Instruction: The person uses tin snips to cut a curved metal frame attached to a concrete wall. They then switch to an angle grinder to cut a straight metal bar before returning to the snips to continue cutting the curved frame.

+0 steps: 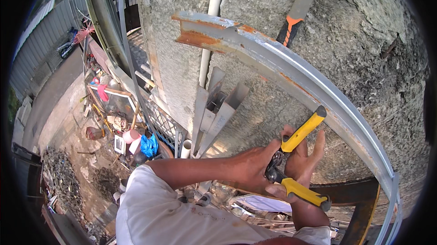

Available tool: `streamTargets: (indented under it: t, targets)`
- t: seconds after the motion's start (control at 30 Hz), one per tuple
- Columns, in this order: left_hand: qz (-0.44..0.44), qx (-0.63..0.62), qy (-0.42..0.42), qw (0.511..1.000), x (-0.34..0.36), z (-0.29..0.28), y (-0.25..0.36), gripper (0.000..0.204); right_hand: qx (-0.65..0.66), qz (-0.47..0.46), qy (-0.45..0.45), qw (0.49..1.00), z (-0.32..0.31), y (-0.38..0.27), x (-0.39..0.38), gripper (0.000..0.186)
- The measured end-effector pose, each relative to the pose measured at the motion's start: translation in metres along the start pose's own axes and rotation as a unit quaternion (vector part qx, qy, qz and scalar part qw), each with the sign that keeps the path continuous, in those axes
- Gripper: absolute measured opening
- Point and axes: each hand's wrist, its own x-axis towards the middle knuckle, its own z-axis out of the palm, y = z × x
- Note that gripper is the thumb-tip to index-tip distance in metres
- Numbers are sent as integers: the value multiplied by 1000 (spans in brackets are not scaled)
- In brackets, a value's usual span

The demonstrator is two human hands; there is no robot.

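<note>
Yellow-handled snips [301,133] with a dark metal head are between my hands, their two handles spread wide apart. My left hand [258,168] comes across from the left and closes round the head end, so the jaws are mostly hidden. Behind and between the handles is my right hand [300,162], holding the tool loosely. Its thumb lies by the lower handle, and some fingers stretch out past the upper one. Just beyond my hands, a grey metal channel [277,60] with rust patches runs across the rough concrete surface [382,26].
A long grey tool with an orange and black end [302,4] lies beyond the channel. Metal profiles [223,113] and a white pipe [214,4] stand to the left. Far below at left is cluttered ground with a blue plastic bag [149,145]. A rusty steel beam [362,217] is at lower right.
</note>
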Motion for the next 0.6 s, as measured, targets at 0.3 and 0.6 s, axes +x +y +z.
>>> streamTargets:
  t: [0.3, 0.6]
  targets:
    - [444, 288, 517, 673, -4, -198, 43, 42, -62, -236, -40, 969, 0, -104, 142, 99]
    - [177, 415, 531, 717, 25, -278, -2, 46, 29, -427, -121, 896, 51, -104, 238, 93]
